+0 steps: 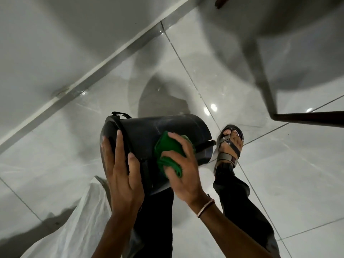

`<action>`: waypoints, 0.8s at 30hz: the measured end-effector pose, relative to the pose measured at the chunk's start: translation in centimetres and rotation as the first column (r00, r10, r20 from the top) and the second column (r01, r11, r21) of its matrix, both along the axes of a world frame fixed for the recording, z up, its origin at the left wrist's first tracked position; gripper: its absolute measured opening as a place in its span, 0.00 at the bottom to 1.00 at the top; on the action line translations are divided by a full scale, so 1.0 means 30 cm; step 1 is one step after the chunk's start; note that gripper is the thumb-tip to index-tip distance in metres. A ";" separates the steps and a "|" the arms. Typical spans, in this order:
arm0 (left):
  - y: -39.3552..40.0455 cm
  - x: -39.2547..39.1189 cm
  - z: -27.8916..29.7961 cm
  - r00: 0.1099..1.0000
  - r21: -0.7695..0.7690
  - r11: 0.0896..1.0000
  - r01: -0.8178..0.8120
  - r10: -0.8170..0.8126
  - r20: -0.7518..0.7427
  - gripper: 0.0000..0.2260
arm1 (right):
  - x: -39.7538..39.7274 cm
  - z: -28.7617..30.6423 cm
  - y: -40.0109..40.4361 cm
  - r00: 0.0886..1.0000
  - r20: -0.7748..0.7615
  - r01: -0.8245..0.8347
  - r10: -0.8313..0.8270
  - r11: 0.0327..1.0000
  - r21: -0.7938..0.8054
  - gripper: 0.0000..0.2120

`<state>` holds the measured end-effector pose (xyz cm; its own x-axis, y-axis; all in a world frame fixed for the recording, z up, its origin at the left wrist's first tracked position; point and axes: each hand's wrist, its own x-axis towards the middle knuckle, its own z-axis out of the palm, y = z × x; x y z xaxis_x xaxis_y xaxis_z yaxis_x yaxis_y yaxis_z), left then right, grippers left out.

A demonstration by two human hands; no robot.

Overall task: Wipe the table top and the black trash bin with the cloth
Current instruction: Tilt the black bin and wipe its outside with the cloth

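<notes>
The black trash bin point(149, 131) is tipped on its side above the floor, lid end to the left and base to the right. My left hand point(121, 172) grips the lid end, fingers spread over the rim. My right hand point(183, 168) presses a folded green cloth point(168, 151) against the bin's side wall, fingers closed over the cloth. A small pedal sticks out at the bin's base near my foot. The table top is only partly visible at the right edge.
Glossy grey floor tiles point(260, 183) lie all around. A dark table edge point(307, 117) and its leg point(260, 75) stand at upper right. My sandalled foot point(230, 144) is beside the bin's base. A wall skirting point(93, 75) runs diagonally at left. White fabric point(74, 220) hangs at lower left.
</notes>
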<state>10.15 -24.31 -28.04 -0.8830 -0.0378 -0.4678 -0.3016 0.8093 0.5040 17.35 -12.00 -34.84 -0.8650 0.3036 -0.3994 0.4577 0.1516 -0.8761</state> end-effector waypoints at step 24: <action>-0.062 0.012 0.001 0.982 0.000 0.999 -0.052 0.051 0.183 0.28 | -0.130 -0.214 0.159 0.893 0.450 -0.015 -0.023 0.996 0.082 0.12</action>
<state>10.49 -26.16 -28.01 -0.7794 -0.0787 -0.6216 -0.4304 0.7882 0.4399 13.44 -7.25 -41.25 -0.5970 0.3549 -0.7194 0.8008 0.2108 -0.5606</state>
